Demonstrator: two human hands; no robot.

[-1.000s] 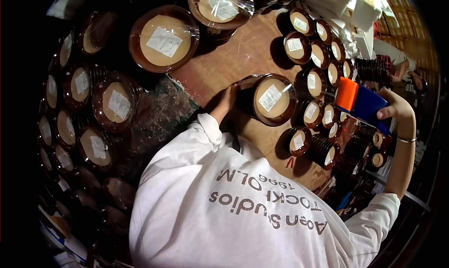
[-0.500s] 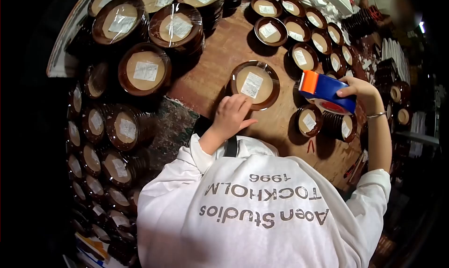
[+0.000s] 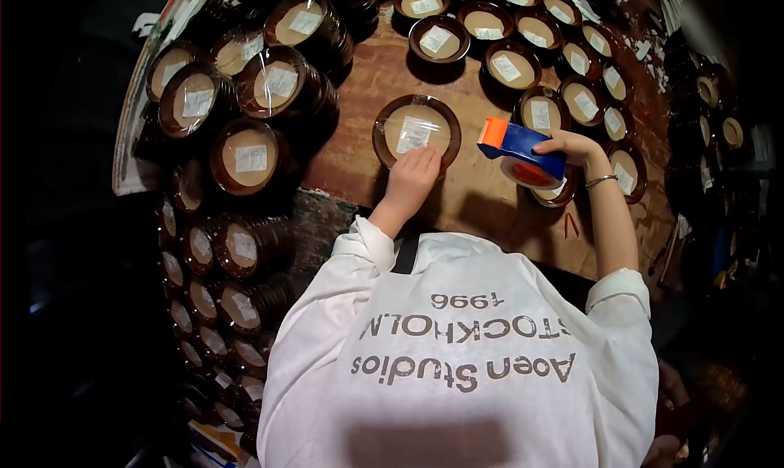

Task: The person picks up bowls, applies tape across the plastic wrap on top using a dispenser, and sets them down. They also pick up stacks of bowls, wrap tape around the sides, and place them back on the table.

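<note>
A round brown dish (image 3: 437,127) with a tan centre and a white printed label (image 3: 415,133) lies on the wooden table in front of me. Clear, shiny film or tape catches the light across its top. My left hand (image 3: 413,179) rests over the dish's near edge, fingers extended close together and the tips at the label's lower edge. To the right, my right hand (image 3: 572,147) grips a blue tape dispenser (image 3: 527,148) with an orange front, raised above the table. Its orange end points towards the dish, apart from it.
Stacks of similar labelled dishes (image 3: 278,82) stand at the upper left, and more piles (image 3: 242,247) run down the left side. Several dishes (image 3: 506,66) cover the upper right. Small red-handled snips or tweezers (image 3: 572,225) lie near the table's front right.
The view has shifted. My left hand has moved further over the dish, its fingers now closer together at the label. The tape dispenser has come nearer the dish, still in my right hand.
</note>
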